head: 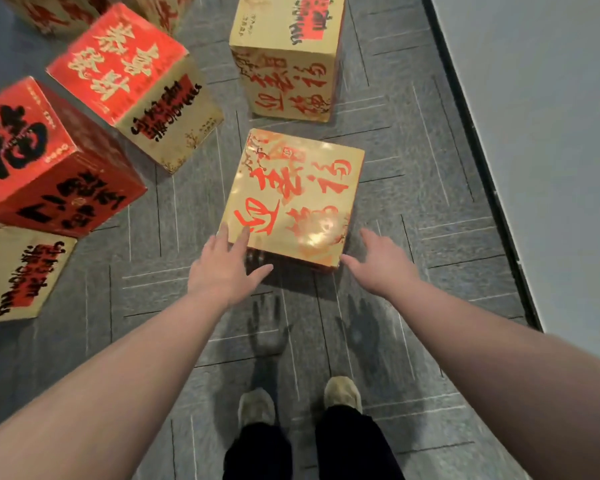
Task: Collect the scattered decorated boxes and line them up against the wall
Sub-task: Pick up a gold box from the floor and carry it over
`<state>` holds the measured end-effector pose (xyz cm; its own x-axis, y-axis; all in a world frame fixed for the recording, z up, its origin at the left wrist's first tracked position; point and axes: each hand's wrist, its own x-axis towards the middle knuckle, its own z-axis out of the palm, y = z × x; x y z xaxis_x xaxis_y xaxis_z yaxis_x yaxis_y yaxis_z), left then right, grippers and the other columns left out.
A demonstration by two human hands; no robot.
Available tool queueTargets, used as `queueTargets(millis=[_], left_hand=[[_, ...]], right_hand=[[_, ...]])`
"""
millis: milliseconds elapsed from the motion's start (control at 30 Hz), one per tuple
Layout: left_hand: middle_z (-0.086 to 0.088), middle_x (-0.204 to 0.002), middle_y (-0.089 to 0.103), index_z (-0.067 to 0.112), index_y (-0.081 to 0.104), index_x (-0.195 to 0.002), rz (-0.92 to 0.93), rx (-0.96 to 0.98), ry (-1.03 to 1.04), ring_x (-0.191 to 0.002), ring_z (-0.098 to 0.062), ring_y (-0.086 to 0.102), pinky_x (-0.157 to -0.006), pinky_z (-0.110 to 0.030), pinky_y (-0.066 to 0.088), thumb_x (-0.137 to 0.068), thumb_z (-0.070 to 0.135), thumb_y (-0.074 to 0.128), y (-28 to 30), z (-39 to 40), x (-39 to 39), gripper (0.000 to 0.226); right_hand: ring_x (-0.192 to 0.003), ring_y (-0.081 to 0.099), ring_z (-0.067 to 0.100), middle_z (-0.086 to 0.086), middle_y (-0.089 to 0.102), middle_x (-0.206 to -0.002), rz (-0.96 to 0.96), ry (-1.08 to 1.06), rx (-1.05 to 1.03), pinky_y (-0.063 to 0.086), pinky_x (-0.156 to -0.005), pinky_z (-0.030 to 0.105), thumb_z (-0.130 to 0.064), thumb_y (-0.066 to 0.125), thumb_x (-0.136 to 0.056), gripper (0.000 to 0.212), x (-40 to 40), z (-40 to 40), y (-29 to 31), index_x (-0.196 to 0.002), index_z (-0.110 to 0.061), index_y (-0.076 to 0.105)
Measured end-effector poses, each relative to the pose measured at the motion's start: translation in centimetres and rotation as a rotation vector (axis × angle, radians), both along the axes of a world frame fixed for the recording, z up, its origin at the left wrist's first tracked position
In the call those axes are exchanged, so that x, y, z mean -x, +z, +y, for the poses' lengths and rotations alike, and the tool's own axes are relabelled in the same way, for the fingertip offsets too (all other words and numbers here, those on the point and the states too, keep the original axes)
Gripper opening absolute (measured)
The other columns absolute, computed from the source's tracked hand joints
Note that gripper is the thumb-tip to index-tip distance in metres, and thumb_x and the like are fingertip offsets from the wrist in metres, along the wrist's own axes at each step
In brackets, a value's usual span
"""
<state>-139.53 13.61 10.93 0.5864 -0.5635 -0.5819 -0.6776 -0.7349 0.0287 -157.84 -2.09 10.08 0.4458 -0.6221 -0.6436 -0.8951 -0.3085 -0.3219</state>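
A gold box with red calligraphy (293, 195) sits on the grey carpet directly in front of me. My left hand (224, 268) is spread open at its near left corner, fingertips touching the top edge. My right hand (381, 263) is open beside the near right corner, just apart from the box. Another gold box (284, 60) stands behind it. To the left lie a red-topped gold box (132, 84), a red box with black characters (45, 161) and a gold box (18, 275) at the left edge.
The white wall (551, 133) with a dark baseboard (478, 143) runs along the right. More boxes (59, 12) show at the top left. My two feet (298, 403) stand on the carpet below the hands.
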Motion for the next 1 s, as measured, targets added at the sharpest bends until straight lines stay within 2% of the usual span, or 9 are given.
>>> queueTargets(millis=[133, 400, 633, 833, 1000], left_hand=[[0.0, -0.16, -0.011, 0.034, -0.01, -0.15, 0.015, -0.031, 0.026, -0.147, -0.025, 0.0, -0.115, -0.048, 0.022, -0.079, 0.076, 0.043, -2.5, -3.1, -3.1, 0.097], [-0.003, -0.16, -0.006, 0.033, -0.007, -0.151, 0.038, 0.026, -0.107, -0.147, -0.028, 0.004, -0.116, -0.048, 0.022, -0.078, 0.075, 0.046, -9.2, -8.3, -9.0, 0.099], [-0.004, -0.16, -0.006, 0.032, -0.008, -0.151, 0.046, 0.095, -0.16, -0.147, -0.029, 0.003, -0.115, -0.048, 0.023, -0.075, 0.075, 0.051, -13.7, -9.9, -14.0, 0.105], [0.002, -0.159, -0.016, 0.038, -0.013, -0.148, 0.122, 0.125, -0.087, -0.146, -0.034, 0.0, -0.112, -0.055, 0.024, -0.074, 0.071, 0.058, -15.7, -10.6, -15.9, 0.108], [0.004, -0.159, -0.013, 0.041, -0.01, -0.148, 0.199, 0.191, 0.003, -0.145, -0.034, 0.009, -0.11, -0.055, 0.03, -0.073, 0.066, 0.064, -16.8, -10.8, -16.6, 0.108]], right_hand=[[-0.131, 0.041, 0.034, 0.013, 0.041, -0.142, -0.001, -0.068, -0.025, 0.042, -0.102, 0.051, -0.056, 0.055, -0.088, 0.076, -2.0, -2.2, -2.5, -0.149, -0.03, 0.019], [-0.133, 0.038, 0.035, 0.013, 0.029, -0.149, 0.06, -0.204, -0.027, 0.041, -0.102, 0.052, -0.063, 0.056, -0.084, 0.089, -6.3, -4.9, -8.0, -0.152, -0.034, 0.007], [-0.145, 0.016, 0.034, 0.007, 0.001, -0.16, 0.088, -0.343, -0.02, 0.031, -0.111, 0.054, -0.062, 0.057, -0.084, 0.091, -11.0, -4.3, -12.0, -0.152, -0.039, 0.0], [-0.148, 0.004, 0.03, 0.0, -0.015, -0.16, 0.111, -0.503, 0.04, 0.029, -0.109, 0.054, -0.059, 0.065, -0.081, 0.098, -13.2, -4.5, -13.7, -0.149, -0.048, -0.004], [-0.147, 0.005, 0.031, 0.001, -0.013, -0.161, 0.109, -0.614, 0.062, 0.03, -0.108, 0.054, -0.059, 0.064, -0.081, 0.096, -13.0, -3.6, -14.7, -0.149, -0.048, -0.003]])
